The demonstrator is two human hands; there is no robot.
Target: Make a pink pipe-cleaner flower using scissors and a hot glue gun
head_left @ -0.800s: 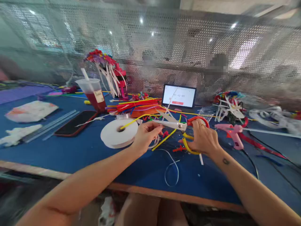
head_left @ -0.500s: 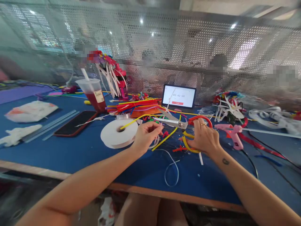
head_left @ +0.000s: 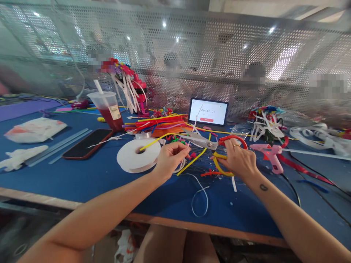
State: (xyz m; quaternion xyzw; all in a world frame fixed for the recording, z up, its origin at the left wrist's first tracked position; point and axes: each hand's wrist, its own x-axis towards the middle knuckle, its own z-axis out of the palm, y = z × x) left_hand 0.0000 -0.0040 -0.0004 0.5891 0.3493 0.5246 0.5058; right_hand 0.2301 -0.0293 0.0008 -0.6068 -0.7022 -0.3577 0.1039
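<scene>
At three o'clock from the left grip (head_left: 172, 157): scissors (head_left: 210, 144)

Likely stiff, fairly light; best held by the looped handles (head_left: 226, 138), where the right grip (head_left: 239, 157) is wrapped. At centre, the left grip pinches a thin pale strip (head_left: 189, 145), probably soft.

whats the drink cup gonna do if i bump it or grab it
The cup could tip if bumped up high, since it looks tall and narrows toward its base. It's probably heavier low down, with red drink filling its lower part, and might slosh toward the phone nearby. Its see-through wall looks thin, so it may flex under a firm grip.
</scene>
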